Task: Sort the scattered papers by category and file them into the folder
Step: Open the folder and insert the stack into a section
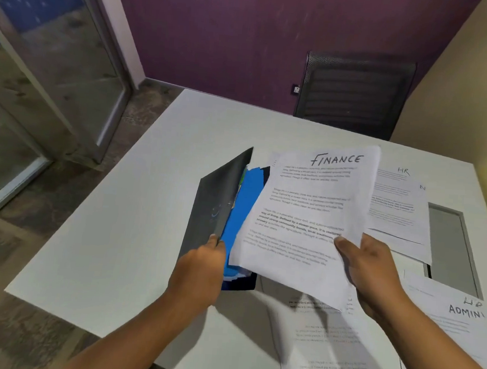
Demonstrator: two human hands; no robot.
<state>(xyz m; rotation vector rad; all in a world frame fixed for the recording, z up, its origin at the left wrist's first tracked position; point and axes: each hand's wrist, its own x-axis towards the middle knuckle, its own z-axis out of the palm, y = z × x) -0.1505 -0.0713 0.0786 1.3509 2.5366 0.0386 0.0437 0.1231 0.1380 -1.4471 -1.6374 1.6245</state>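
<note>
1. Two hands engaged: gripped dark folder (221, 194) cover with left hand (204, 257), held it open on white table (118, 203).
2. Pinched FINANCE sheets (307, 212) near lower edge with right hand (367, 264), over blue divider (246, 202).
3. Needed stack squared, cover wider, before sliding in.

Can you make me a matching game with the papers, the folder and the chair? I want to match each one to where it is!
Things:
1. FINANCE paper
2. folder cover
3. ADMIN paper
4. chair

Places:
A. beyond the far edge of the table
B. gripped by the right hand
C. lying on the table, far right
D. held up by the left hand

Pairs: 1-B, 2-D, 3-C, 4-A
</note>
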